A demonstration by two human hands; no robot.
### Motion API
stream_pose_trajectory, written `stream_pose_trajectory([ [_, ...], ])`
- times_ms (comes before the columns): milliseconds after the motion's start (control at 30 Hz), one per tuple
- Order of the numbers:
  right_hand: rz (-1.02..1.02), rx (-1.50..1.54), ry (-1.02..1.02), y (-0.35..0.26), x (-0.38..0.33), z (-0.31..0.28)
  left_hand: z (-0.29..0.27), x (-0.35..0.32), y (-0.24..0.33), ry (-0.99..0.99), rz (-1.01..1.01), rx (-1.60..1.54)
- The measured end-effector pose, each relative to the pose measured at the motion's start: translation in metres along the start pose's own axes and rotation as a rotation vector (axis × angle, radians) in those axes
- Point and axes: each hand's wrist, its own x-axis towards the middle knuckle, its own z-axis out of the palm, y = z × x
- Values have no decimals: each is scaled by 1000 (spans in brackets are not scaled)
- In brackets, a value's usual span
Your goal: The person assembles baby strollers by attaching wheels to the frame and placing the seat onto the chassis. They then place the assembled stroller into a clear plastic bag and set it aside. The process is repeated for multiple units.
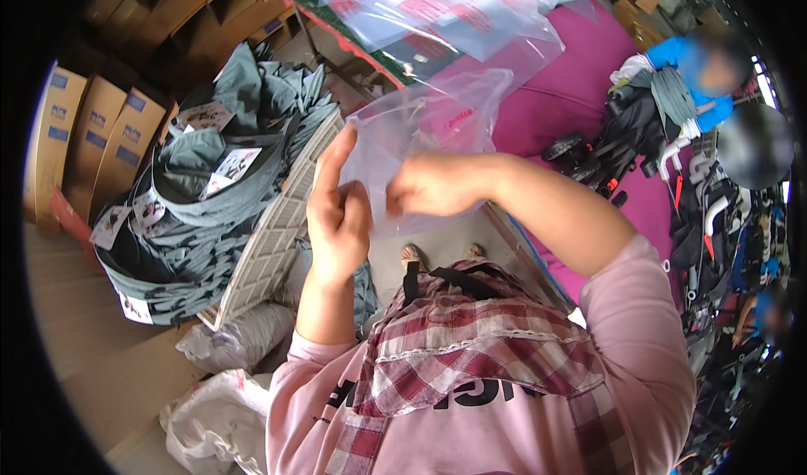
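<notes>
A clear plastic bag (382,134) with small red print hangs in front of me, spread between my two hands. On its left edge, my left hand (340,214) is closed on the film, the index finger pointing up along it and the other fingers curled. My right hand (441,185) comes across from the right with bent fingers pinching the bag's near side; its fingertips are partly hidden. Beyond the bag, a stack of flat clear bags (437,13) with red print lies on a green-topped table.
Grey-green fabric items (214,168) with tags fill a pale plastic crate (269,248) at left. Cardboard boxes (92,130) stand behind it. A magenta cloth surface (555,97) carries black parts (609,139) at right, near a person in blue (672,52). White sacks (218,420) lie lower left.
</notes>
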Motion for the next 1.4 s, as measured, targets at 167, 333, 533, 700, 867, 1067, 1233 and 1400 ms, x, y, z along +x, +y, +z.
stream_pose_trajectory([
  [167,350,-192,414,76,23,-78,9,-13,-6,-103,-56,-24],
  [333,93,24,51,76,-4,0,-6,21,-45,204,-277,-150],
  [533,504,-578,-5,102,-106,-39,48,85,-13,123,-118,-123],
  [700,187,-566,723,231,-196,-12,213,126,-23,-19,-133,183],
  [867,152,-183,685,316,-292,77,350,167,-111,-329,-325,415],
  [1067,356,226,390,273,-480,-48,509,210,-118,-581,-434,520],
  [1233,314,340,671,355,-530,-86,634,240,-164,-542,-472,561],
  [1400,260,293,905,420,-578,-151,749,273,-215,-471,-438,341],
])
